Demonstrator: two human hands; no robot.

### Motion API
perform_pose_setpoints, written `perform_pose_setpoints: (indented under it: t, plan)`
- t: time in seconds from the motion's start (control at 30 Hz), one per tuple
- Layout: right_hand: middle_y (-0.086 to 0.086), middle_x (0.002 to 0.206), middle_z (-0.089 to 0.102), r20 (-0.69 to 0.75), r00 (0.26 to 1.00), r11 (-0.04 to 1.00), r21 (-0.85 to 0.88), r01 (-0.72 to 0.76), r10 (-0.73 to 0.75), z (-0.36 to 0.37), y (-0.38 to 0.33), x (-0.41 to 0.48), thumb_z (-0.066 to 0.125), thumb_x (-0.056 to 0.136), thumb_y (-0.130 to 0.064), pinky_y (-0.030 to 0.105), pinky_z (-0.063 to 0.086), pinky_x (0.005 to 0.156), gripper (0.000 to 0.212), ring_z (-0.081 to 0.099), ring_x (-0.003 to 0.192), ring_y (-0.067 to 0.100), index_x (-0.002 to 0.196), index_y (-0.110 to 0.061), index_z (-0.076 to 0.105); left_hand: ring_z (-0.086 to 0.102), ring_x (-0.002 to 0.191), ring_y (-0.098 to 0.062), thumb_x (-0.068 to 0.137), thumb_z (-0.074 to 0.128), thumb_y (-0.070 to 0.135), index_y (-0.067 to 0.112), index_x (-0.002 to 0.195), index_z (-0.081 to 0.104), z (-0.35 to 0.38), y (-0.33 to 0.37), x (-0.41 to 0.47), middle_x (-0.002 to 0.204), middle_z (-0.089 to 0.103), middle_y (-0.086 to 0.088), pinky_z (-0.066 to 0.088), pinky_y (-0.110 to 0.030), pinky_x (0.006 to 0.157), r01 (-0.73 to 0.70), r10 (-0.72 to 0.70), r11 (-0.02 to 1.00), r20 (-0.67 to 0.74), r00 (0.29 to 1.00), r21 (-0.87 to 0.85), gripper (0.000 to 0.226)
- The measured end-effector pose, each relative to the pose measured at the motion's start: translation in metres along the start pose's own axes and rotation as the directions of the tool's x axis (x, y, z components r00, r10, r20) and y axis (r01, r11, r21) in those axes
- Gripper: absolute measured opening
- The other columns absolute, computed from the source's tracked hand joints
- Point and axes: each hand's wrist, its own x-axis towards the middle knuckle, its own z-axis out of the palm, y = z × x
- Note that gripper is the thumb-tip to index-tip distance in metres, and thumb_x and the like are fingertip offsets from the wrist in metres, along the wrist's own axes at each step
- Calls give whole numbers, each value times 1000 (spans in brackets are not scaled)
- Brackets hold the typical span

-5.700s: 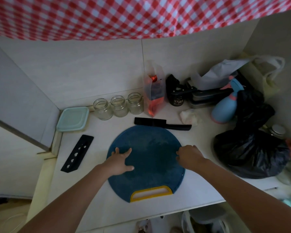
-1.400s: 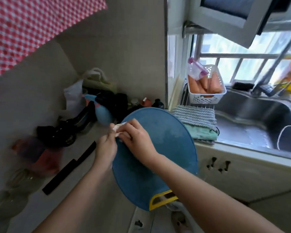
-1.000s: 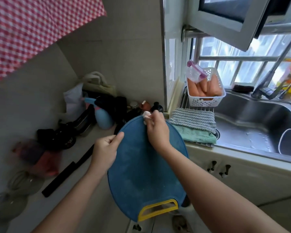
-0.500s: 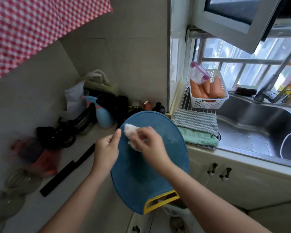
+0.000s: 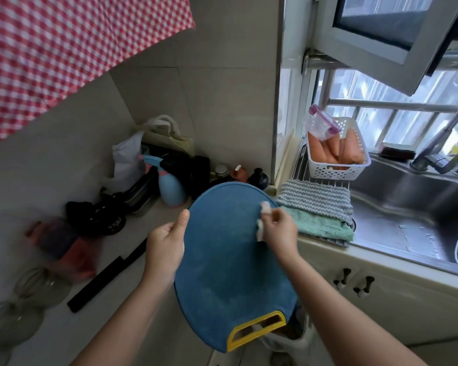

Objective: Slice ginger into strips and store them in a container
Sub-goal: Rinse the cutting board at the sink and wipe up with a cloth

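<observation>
Your left hand (image 5: 167, 240) grips the left edge of the cutting board (image 5: 230, 262), holding it tilted up off the counter; your right hand (image 5: 278, 228) is pinched shut on a white wad of tissue (image 5: 262, 220), which now sits at the board's right rim, having swept across from the upper left half a second ago; a few seconds back the board lay flat under both palms. So you are still wiping, not cutting; no ginger shows anywhere; the black knife (image 5: 109, 276) lies on the counter left of your holding hand, and the glass jars (image 5: 41, 286) further left, blurred.
</observation>
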Motion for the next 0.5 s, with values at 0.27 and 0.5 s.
perform_pose_setpoints:
  t: [0.27,0.5]
  plan:
    - [-5,83,63,65,974,965,166,203,-216,-7,-15,-29,65,89,-25,26,52,64,6,60,76,10,89,-20,62,49,60,-16,80,69,45,-8,73,60,3,0,12,64,55,-10,39,-30,58,-4,4,1000,27,1000,2,55]
    - [-3,88,56,385,710,788,78,611,-589,31,-33,-88,53,96,-29,25,44,71,14,55,79,13,96,-18,62,47,51,-8,91,58,36,-6,62,57,18,10,14,48,54,0,40,-23,53,-5,5,999,-11,1000,36,51]
